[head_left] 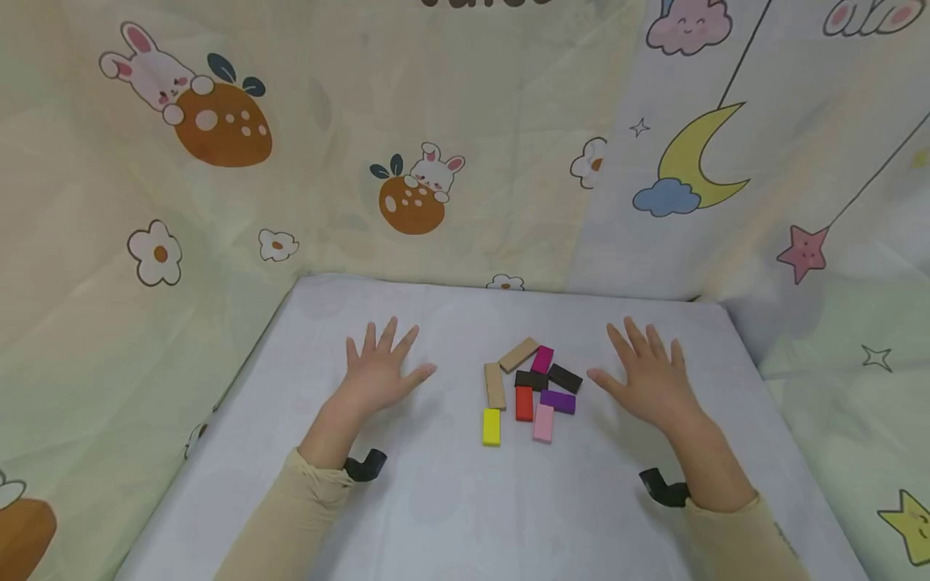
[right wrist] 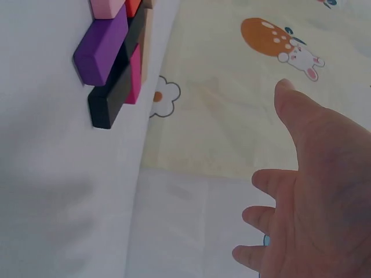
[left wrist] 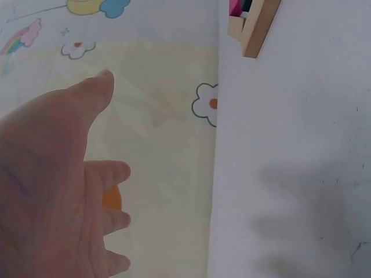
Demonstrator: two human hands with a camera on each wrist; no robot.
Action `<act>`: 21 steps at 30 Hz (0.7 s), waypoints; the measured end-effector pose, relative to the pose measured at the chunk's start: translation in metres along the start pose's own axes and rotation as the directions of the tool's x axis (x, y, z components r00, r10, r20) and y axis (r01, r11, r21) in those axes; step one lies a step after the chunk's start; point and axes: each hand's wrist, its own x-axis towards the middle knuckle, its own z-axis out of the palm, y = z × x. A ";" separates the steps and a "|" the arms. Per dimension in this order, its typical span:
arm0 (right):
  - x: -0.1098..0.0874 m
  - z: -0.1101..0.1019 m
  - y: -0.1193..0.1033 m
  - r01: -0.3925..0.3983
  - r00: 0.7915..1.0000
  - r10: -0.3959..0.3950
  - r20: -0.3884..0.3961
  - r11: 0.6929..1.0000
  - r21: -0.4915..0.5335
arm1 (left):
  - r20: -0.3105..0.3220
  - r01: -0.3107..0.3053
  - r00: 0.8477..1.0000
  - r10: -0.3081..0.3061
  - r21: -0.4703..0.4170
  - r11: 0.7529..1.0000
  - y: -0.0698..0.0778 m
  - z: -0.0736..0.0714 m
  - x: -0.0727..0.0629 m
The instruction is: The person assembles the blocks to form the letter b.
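Note:
Both hands are spread with straight fingers and hold nothing, one on each side of a loose group of small rectangular blocks. The left hand (head_left: 375, 378) is left of the blocks, nearest a natural wood block (head_left: 495, 386). On the other side the right hand (head_left: 650, 382) has its thumb pointing toward a black block (head_left: 564, 378). The group also has a second wood block (head_left: 519, 354), a magenta block (head_left: 542, 359), another black block (head_left: 531, 381), a red block (head_left: 524, 403), a purple block (head_left: 558, 402), a pink block (head_left: 542, 424) and a yellow block (head_left: 492, 428).
A white-covered table (head_left: 450, 516) lies under the blocks and hands. Behind it hangs a cloth backdrop (head_left: 501, 121) printed with rabbits, flowers and a moon. Dark wrist mounts (head_left: 366, 466) sit at both sleeve cuffs.

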 end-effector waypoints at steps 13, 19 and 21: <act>-0.008 0.038 -0.018 0.062 0.998 -0.057 -0.034 0.988 0.142 | 0.022 -0.207 0.975 0.222 -0.279 0.938 0.010 0.057 0.004; -0.015 0.062 -0.051 0.103 0.994 -0.088 -0.059 0.934 0.342 | 0.067 -0.255 0.949 0.308 -0.410 0.876 0.030 0.088 -0.004; -0.019 0.068 -0.064 0.103 0.994 -0.086 -0.061 0.910 0.401 | 0.059 -0.280 0.942 0.331 -0.410 0.868 0.033 0.096 -0.005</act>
